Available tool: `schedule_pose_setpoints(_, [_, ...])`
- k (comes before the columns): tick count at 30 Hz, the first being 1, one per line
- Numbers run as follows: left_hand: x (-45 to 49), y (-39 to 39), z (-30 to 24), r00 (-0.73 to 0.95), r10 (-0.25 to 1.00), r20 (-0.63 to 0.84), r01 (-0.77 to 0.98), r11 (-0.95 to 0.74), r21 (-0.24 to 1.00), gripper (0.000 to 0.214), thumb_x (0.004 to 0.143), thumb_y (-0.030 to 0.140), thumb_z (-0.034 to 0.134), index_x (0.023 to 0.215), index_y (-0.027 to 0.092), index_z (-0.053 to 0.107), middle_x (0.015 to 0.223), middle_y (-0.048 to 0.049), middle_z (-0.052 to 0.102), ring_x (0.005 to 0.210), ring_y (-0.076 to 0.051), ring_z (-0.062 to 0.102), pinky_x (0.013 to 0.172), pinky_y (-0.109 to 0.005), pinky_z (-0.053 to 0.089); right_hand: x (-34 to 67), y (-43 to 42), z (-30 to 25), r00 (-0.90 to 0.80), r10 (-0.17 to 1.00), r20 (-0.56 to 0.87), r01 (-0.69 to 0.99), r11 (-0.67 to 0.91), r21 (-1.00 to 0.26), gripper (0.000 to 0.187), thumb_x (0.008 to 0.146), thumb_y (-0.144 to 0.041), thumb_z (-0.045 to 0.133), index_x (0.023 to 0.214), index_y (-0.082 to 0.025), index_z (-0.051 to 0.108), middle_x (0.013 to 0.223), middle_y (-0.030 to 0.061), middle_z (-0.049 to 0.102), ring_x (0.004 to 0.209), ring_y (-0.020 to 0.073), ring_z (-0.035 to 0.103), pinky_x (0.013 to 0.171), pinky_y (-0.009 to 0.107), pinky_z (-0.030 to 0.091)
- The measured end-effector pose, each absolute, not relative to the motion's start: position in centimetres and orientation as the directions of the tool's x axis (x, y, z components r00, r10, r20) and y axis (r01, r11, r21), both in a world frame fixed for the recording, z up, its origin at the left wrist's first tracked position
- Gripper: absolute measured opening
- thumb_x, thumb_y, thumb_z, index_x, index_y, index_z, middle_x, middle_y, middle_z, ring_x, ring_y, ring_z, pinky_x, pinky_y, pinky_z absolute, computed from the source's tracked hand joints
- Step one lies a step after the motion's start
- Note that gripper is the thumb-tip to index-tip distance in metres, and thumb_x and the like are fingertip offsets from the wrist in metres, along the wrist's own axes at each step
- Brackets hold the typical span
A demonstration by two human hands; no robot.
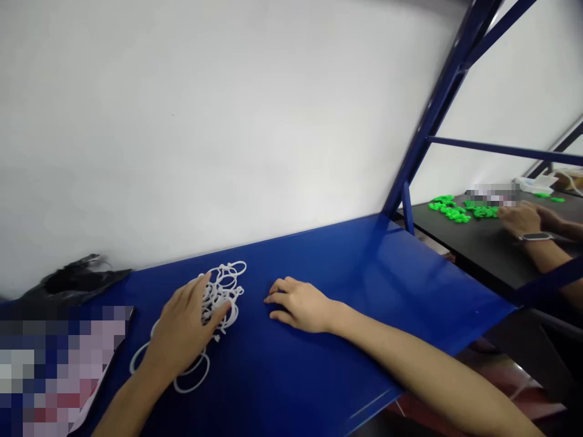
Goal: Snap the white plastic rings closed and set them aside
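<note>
- On the blue table: apparently early on, most still tangled.
- With the left hand: spread; cannot tell whether gripping.
- With the right hand: resting mid-table, released.
- Among white loops: heaped nearer the back edge, partly beneath the left hand.

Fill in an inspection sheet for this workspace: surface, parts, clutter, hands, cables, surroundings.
Surface: smooth blue tabletop, its back edge along a white wall.
Job's things: tangled pile of thin white loops, left of the middle; count unclear.
Clutter: black plastic bag at far left; pixelated flat item in front of it, contents unreadable.
Hands: left hand over the loops, thumb apart from fingers; right hand on the tabletop, fingers slightly bent, nothing visibly held.
Cables: possible white cord at far right; too small to tell.
Surroundings: blue metal frame; neighbouring black table with green pieces and a co-worker's hands.
</note>
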State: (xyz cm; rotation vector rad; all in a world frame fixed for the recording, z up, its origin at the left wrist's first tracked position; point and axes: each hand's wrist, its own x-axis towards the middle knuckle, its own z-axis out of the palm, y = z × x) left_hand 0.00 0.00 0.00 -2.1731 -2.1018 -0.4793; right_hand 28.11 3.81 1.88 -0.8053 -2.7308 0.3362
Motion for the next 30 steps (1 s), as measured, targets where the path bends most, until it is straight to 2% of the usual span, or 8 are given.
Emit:
schedule_pose_setpoints(2, [-0.6, -0.9, 0.3, 0.017, 0.974, 0.224, 0.99, -0.048, 0.133, 0.092, 0.084, 0.074, 0.033, 0.153, 0.013, 0.031, 0.156, -0.0154, 0.036, 0.146, -0.035, 0.027, 0.118, -0.059, 0.021, 28.1, 3.8, 1.8, -0.806, 0.556, 0.202, 0.49, 0.818, -0.301, 0.034, 0.097, -0.036, 0.056, 0.124, -0.017, 0.064, 0.122, 0.0094, 0.061, 0.104, 0.0209, 0.058, 0.093, 0.034, 0.05])
schedule_pose_setpoints(5, [-1.0, -2.3, 0.0, 0.016, 0.999, 0.044, 0.995, -0.02, 0.096, 0.093, 0.079, 0.08, 0.039, 0.155, 0.029, 0.026, 0.164, -0.0075, 0.02, 0.15, -0.043, 0.012, 0.112, -0.073, 0.013, 28.2, 3.7, 1.8, -0.808, 0.555, 0.197, 0.488, 0.818, -0.303, 0.034, 0.098, -0.036, 0.055, 0.124, -0.017, 0.064, 0.122, 0.01, 0.061, 0.104, 0.0206, 0.058, 0.094, 0.034, 0.05])
schedule_pose_setpoints(7, [-0.6, -2.9, -0.6, -0.012, 1.0, 0.003, 0.997, 0.011, 0.075, 0.098, 0.076, 0.082, 0.043, 0.156, 0.03, 0.021, 0.165, -0.0078, 0.015, 0.149, -0.047, 0.009, 0.107, -0.078, 0.013, 28.2, 3.7, 1.9, -0.808, 0.557, 0.193, 0.491, 0.817, -0.303, 0.034, 0.098, -0.037, 0.055, 0.124, -0.017, 0.064, 0.123, 0.0101, 0.061, 0.104, 0.0205, 0.058, 0.093, 0.034, 0.05])
schedule_pose_setpoints(10, [0.5, -2.7, -1.5, -0.045, 0.997, 0.06, 0.998, 0.042, 0.049, 0.097, 0.079, 0.08, 0.039, 0.157, 0.026, 0.019, 0.165, -0.0098, 0.014, 0.148, -0.05, 0.006, 0.103, -0.082, 0.014, 28.2, 3.7, 1.9, -0.81, 0.551, 0.2, 0.486, 0.822, -0.297, 0.034, 0.098, -0.036, 0.055, 0.124, -0.016, 0.064, 0.123, 0.0098, 0.06, 0.104, 0.0206, 0.057, 0.093, 0.034, 0.05])
schedule_pose_setpoints(15, [1.4, -1.2, -1.5, 0.006, 0.988, 0.153, 0.997, -0.017, 0.071, 0.086, 0.086, 0.073, 0.036, 0.156, 0.023, 0.025, 0.162, -0.011, 0.026, 0.147, -0.045, 0.018, 0.108, -0.076, 0.017, 28.2, 3.6, 2.1, -0.808, 0.557, 0.19, 0.493, 0.817, -0.298, 0.034, 0.098, -0.036, 0.056, 0.124, -0.016, 0.064, 0.122, 0.0107, 0.06, 0.103, 0.0206, 0.057, 0.093, 0.035, 0.05])
schedule_pose_setpoints(19, [1.4, -0.2, -1.0, 0.051, 0.971, 0.233, 0.992, -0.076, 0.099, 0.071, 0.09, 0.063, 0.04, 0.147, 0.021, 0.041, 0.153, -0.0124, 0.041, 0.141, -0.036, 0.034, 0.113, -0.062, 0.027, 28.2, 3.6, 2.1, -0.808, 0.557, 0.189, 0.492, 0.816, -0.304, 0.034, 0.098, -0.036, 0.055, 0.124, -0.016, 0.064, 0.121, 0.011, 0.06, 0.103, 0.0205, 0.057, 0.093, 0.035, 0.051])
schedule_pose_setpoints(23, [1.4, 0.2, -0.6, 0.067, 0.951, 0.301, 0.987, -0.107, 0.118, 0.05, 0.093, 0.053, 0.042, 0.129, 0.021, 0.058, 0.14, -0.0125, 0.052, 0.128, -0.033, 0.049, 0.102, -0.051, 0.042, 28.2, 3.6, 2.0, -0.806, 0.56, 0.192, 0.494, 0.815, -0.302, 0.033, 0.098, -0.035, 0.055, 0.124, -0.016, 0.064, 0.12, 0.0105, 0.06, 0.104, 0.0207, 0.057, 0.094, 0.035, 0.05])
schedule_pose_setpoints(30, [0.4, 0.5, -0.2, 0.045, 0.924, 0.381, 0.97, -0.132, 0.206, 0.036, 0.096, 0.042, 0.039, 0.118, 0.022, 0.059, 0.123, -0.0104, 0.06, 0.116, -0.029, 0.055, 0.091, -0.043, 0.044, 28.2, 3.6, 2.0, -0.807, 0.558, 0.193, 0.492, 0.816, -0.303, 0.033, 0.098, -0.035, 0.055, 0.124, -0.016, 0.064, 0.12, 0.0108, 0.06, 0.104, 0.0211, 0.058, 0.094, 0.035, 0.051])
